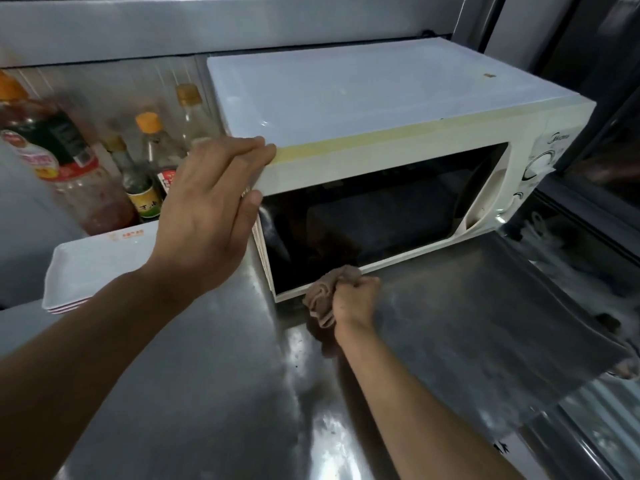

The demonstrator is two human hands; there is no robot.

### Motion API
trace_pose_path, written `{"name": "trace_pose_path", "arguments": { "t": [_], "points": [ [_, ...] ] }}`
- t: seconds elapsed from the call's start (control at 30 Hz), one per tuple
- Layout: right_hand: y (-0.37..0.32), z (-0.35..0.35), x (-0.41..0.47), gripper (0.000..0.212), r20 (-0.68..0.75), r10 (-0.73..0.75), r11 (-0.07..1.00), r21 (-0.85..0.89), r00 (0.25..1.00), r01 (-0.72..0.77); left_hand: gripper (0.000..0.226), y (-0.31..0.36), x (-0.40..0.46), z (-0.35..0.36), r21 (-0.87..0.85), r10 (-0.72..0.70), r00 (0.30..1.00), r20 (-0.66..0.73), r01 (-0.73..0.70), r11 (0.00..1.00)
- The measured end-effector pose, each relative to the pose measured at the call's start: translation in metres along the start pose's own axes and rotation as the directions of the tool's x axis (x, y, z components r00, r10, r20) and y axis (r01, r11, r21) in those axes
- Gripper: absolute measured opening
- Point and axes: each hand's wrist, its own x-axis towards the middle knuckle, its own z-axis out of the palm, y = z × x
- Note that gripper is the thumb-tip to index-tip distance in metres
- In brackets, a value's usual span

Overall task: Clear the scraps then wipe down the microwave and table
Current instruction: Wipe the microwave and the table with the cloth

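A cream-white microwave (398, 157) with a dark glass door stands on the steel table (214, 393). My left hand (211, 216) grips its top left front corner, fingers over the top edge and thumb on the door's upper edge. My right hand (355, 299) is clenched round a crumpled brown cloth (323, 296), held against the bottom edge of the door where it meets the table. A white tray-like lid (346, 88) lies on top of the microwave.
Several sauce bottles (138, 174) crowd the back left beside the microwave. A stack of white rectangular plates (93, 268) sits in front of them. The table's right edge (588, 358) drops off beside a dark glass case.
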Motion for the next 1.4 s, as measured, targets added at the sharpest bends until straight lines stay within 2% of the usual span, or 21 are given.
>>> {"name": "trace_pose_path", "arguments": {
  "t": [0.1,0.17,0.27,0.43,0.53,0.63,0.73,0.87,0.97,1.03,1.1,1.17,1.23,1.3,1.33,1.4],
  "points": [
    [-0.007,-0.018,0.036,0.009,-0.131,-0.041,0.997,-0.067,0.991,0.033,0.039,-0.001,0.000,0.001,-0.053,0.008,1.000,-0.019,-0.009,0.999],
    [-0.016,-0.029,0.050,0.006,-0.207,-0.016,1.000,-0.029,0.978,0.010,0.039,-0.003,0.001,0.000,-0.071,0.024,1.000,-0.015,-0.025,0.997],
    [-0.019,-0.027,0.043,0.007,-0.234,-0.009,0.999,0.030,0.972,0.016,0.041,-0.008,-0.001,-0.002,-0.099,0.044,0.999,0.023,-0.041,0.994],
    [-0.012,0.008,-0.011,0.028,-0.134,-0.016,0.987,0.154,0.991,0.037,0.058,-0.013,-0.002,-0.010,-0.126,0.039,0.991,0.124,-0.023,0.992],
    [-0.005,0.023,-0.036,0.020,-0.098,0.031,0.986,0.167,0.995,-0.014,0.067,-0.018,-0.001,-0.016,-0.113,0.044,0.983,0.179,-0.024,0.993],
    [0.001,0.037,-0.059,0.018,-0.074,0.043,0.994,0.100,0.996,-0.036,0.073,-0.020,-0.001,-0.020,-0.118,0.049,0.978,0.205,-0.025,0.993],
    [0.006,0.051,-0.084,0.021,0.024,0.020,0.993,0.116,1.000,-0.022,0.075,-0.022,0.000,-0.025,-0.132,0.053,0.972,0.230,-0.023,0.991],
    [0.006,0.051,-0.091,0.015,0.013,0.060,0.996,0.072,0.998,-0.061,0.073,-0.024,0.003,-0.032,-0.139,0.071,0.958,0.279,-0.033,0.990],
    [0.009,0.040,-0.084,0.008,0.082,0.113,0.990,-0.095,0.990,-0.105,0.073,-0.025,0.006,-0.036,-0.164,0.076,0.951,0.301,-0.027,0.986],
    [0.011,0.030,-0.085,0.015,0.154,0.105,0.985,-0.149,0.982,-0.082,0.073,-0.024,0.007,-0.038,-0.186,0.088,0.946,0.313,-0.030,0.982],
    [0.005,0.018,-0.092,0.016,0.161,0.013,0.990,-0.144,0.987,0.010,0.072,-0.024,0.010,-0.041,-0.199,0.088,0.942,0.325,-0.023,0.980],
    [-0.011,0.009,-0.101,0.020,0.138,-0.199,0.965,-0.146,0.970,0.219,0.072,-0.025,0.014,-0.043,-0.210,0.076,0.937,0.342,-0.003,0.978],
    [-0.033,0.004,-0.110,0.023,0.106,-0.451,0.868,-0.178,0.886,0.464,0.073,-0.025,0.016,-0.045,-0.214,0.065,0.929,0.364,0.016,0.977],
    [-0.055,0.008,-0.117,0.024,0.050,-0.675,0.714,-0.207,0.737,0.668,0.074,-0.025,0.019,-0.046,-0.211,0.051,0.922,0.383,0.033,0.977],
    [-0.065,0.013,-0.119,0.024,0.038,-0.739,0.653,-0.205,0.672,0.729,0.075,-0.025,0.020,-0.047,-0.211,0.041,0.920,0.391,0.046,0.976],
    [-0.078,0.028,-0.121,0.022,0.039,-0.784,0.605,-0.177,0.620,0.776,0.075,-0.024,0.022,-0.048,-0.213,0.020,0.914,0.406,0.073,0.974]
  ]
}}
